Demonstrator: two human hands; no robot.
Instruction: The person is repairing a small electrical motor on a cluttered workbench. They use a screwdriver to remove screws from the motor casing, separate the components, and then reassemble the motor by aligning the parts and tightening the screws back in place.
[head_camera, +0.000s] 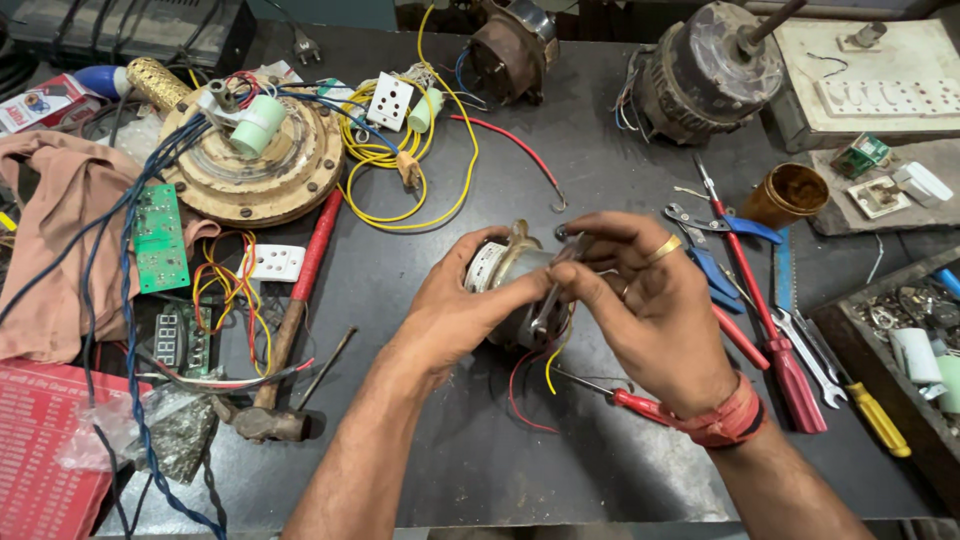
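Both hands meet over a dark table (560, 170) and hold a small motor (520, 290) between them. The left hand (455, 305) is closed around the motor's near side, with the thumb on its metal body. The right hand (640, 305) has its fingers bent and pinches a thin metal part at the motor's top; a ring sits on one finger and a red band is on the wrist. Red and yellow wires hang from under the motor, just below the hands. A red screwdriver (625, 400) lies on the table right under the right hand. Just right of that hand lie blue pliers (715, 250), a long red screwdriver (770, 320), a wrench (810, 350) and a yellow screwdriver (880, 420). A brown cup (787, 194) stands past them, farther from the hands. Left of the left hand lies a hammer (290, 330) with a red grip. Past it are a white socket (272, 262), a green board (158, 238) and a pink cloth (55, 230). Far above the left hand sits a big round fan part (255, 165) with yellow wire (400, 170) beside it. Two big old motors (705, 70) stand at the far edge, well apart from the hands.
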